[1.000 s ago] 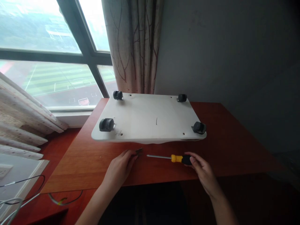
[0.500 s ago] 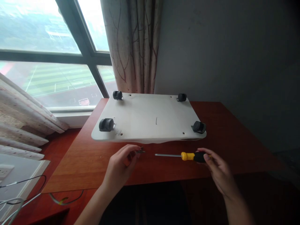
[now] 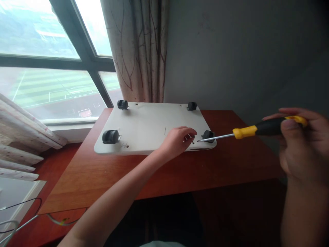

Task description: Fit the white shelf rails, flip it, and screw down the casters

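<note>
A white board (image 3: pixel 149 127) lies upside down on the red-brown table (image 3: pixel 102 175), with a black caster at each corner. My left hand (image 3: pixel 177 139) reaches over the board's near right part and pinches a small screw (image 3: pixel 189 137) close to the near right caster (image 3: pixel 208 135). My right hand (image 3: pixel 303 144) is raised close to the camera and grips the black and yellow handle of a screwdriver (image 3: pixel 246 131). Its metal tip points left and ends just right of the screw, beside the caster.
The near left caster (image 3: pixel 110 136) and two far casters (image 3: pixel 122 104) stand on the board. A patterned curtain (image 3: pixel 138 51) hangs behind it, with a window (image 3: pixel 38 68) to the left and a grey wall to the right. Cables (image 3: pixel 15 212) lie at lower left.
My left hand lifted the screw off the table and carried it right to the board's near right caster. My right hand picked the screwdriver up and brought its tip to the same spot.
</note>
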`<state>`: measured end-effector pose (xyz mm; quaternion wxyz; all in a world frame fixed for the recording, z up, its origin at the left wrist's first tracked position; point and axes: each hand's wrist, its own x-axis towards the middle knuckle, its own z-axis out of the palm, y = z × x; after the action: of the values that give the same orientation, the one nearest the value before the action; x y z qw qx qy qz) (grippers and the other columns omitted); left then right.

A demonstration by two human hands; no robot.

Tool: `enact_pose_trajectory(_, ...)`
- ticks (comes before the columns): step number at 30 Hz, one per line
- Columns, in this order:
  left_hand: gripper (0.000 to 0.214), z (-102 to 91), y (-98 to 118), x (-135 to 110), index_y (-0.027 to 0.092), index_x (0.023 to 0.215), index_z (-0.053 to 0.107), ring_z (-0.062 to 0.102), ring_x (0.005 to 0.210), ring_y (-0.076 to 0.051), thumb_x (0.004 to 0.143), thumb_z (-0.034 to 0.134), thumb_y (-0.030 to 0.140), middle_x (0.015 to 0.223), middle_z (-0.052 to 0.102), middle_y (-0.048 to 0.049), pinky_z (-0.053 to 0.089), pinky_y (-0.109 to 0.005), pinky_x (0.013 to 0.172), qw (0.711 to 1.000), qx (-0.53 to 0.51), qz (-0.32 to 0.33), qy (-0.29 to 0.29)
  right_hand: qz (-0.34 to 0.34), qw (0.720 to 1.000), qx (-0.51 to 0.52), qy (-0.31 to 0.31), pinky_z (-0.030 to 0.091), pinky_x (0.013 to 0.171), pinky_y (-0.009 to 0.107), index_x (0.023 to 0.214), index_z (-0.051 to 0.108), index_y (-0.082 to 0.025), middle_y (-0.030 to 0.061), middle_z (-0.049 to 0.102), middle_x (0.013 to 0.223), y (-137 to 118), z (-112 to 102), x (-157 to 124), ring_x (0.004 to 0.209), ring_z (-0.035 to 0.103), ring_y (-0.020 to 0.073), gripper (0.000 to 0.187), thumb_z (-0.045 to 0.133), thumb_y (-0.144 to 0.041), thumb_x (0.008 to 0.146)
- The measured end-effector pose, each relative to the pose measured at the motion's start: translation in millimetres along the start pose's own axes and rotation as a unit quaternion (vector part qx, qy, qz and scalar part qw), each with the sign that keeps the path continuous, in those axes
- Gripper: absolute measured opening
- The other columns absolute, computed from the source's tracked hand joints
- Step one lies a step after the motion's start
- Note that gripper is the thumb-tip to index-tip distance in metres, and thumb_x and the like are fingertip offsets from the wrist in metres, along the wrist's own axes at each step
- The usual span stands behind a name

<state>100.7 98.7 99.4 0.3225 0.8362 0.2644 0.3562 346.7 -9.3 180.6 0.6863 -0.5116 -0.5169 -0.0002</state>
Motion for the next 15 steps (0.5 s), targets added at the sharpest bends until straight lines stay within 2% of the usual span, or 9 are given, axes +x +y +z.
enact_pose_trajectory(4, 0.021, 12.3, -9.9, 13.1, 0.017, 0.097, 0.071, 0.067, 0.073, -0.011, 0.084, 0.057, 0.009, 0.087, 0.071, -0.0038, 0.052, -0.019, 0.067, 0.999, 0.03, -0.015, -0.033, -0.052, 0.995, -0.075, -0.037, 0.054, 0.087, 0.043, 0.11, 0.071, -0.019, 0.0083, 0.072, 0.093, -8.2, 12.7, 10.3, 0.087, 0.068, 0.0215, 0.034, 0.073, -0.04, 0.083)
enact_pose_trajectory(8, 0.019, 14.9, -10.7, 13.5, 0.017, 0.097, 0.07, 0.068, 0.073, -0.012, 0.083, 0.059, 0.01, 0.086, 0.072, -0.0037, 0.052, -0.019, 0.067, 0.999, 0.028, -0.026, -0.034, -0.064, 0.988, -0.113, -0.088, 0.054, 0.089, 0.039, 0.115, 0.068, -0.018, 0.0083, 0.072, 0.098, -14.1, 20.8, 10.2, 0.093, 0.068, 0.0203, 0.034, 0.069, -0.038, 0.088)
enact_pose_trajectory(15, 0.023, 18.4, -11.0, 13.2, 0.018, 0.101, 0.069, 0.068, 0.075, -0.013, 0.082, 0.059, 0.01, 0.089, 0.073, -0.004, 0.052, -0.021, 0.069, 0.998, 0.025, -0.029, -0.046, -0.082, 0.979, -0.139, -0.127, 0.053, 0.091, 0.037, 0.119, 0.066, -0.017, 0.0084, 0.072, 0.102, -16.8, 24.6, 13.6, 0.098, 0.068, 0.02, 0.033, 0.066, -0.035, 0.091)
